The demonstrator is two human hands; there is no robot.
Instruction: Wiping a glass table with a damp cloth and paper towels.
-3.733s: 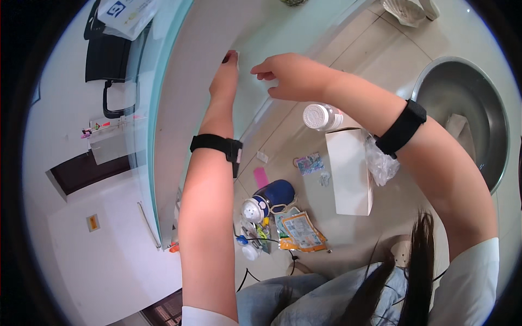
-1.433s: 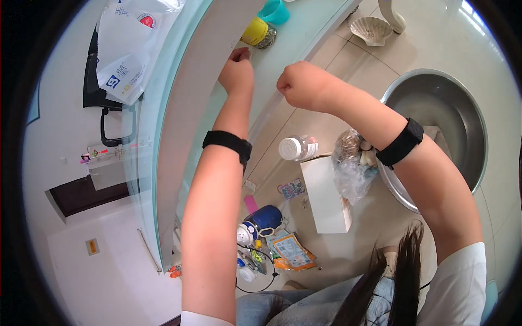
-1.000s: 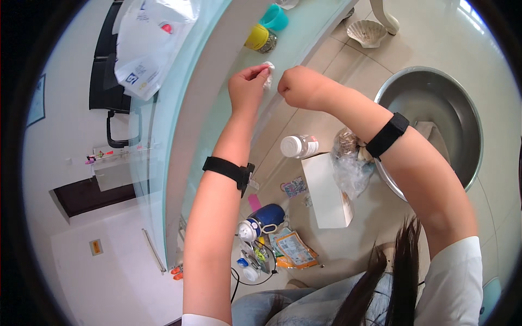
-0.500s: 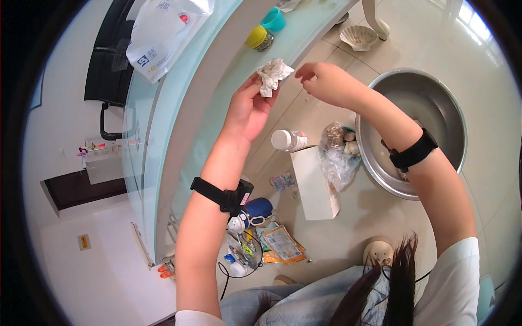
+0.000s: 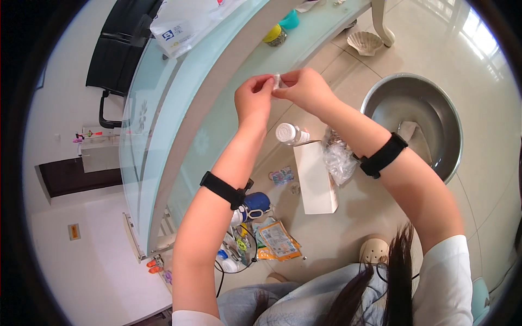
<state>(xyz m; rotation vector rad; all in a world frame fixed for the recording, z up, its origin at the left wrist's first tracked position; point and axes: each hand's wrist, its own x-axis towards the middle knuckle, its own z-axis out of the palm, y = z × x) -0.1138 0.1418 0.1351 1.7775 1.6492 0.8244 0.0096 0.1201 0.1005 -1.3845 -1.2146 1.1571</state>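
Observation:
A small wad of crumpled white tissue (image 5: 277, 81) is pinched between my two hands, above the edge of the lower glass shelf. My left hand (image 5: 254, 98) grips it from the left with thumb and fingertips together. From the other side, my right hand (image 5: 307, 91) pinches it too, fingers closed. Most of the tissue is hidden behind the fingers. Below the hands a clear bottle with a white cap (image 5: 287, 133) stands on the floor, beside a white box (image 5: 315, 182).
A steel basin (image 5: 457, 117) with a light cloth (image 5: 416, 141) inside stands at the right. Near the white box lie a clear plastic bag (image 5: 341, 163), a blue bottle (image 5: 256, 205) and orange packets (image 5: 280, 240). The glass table (image 5: 179, 103) curves along the left; a shell-shaped dish (image 5: 365, 43) sits beyond.
My right hand has moved left and taken hold of the tissue alongside my left hand. The tissue now shows smaller between the fingers. The view has shifted slightly.

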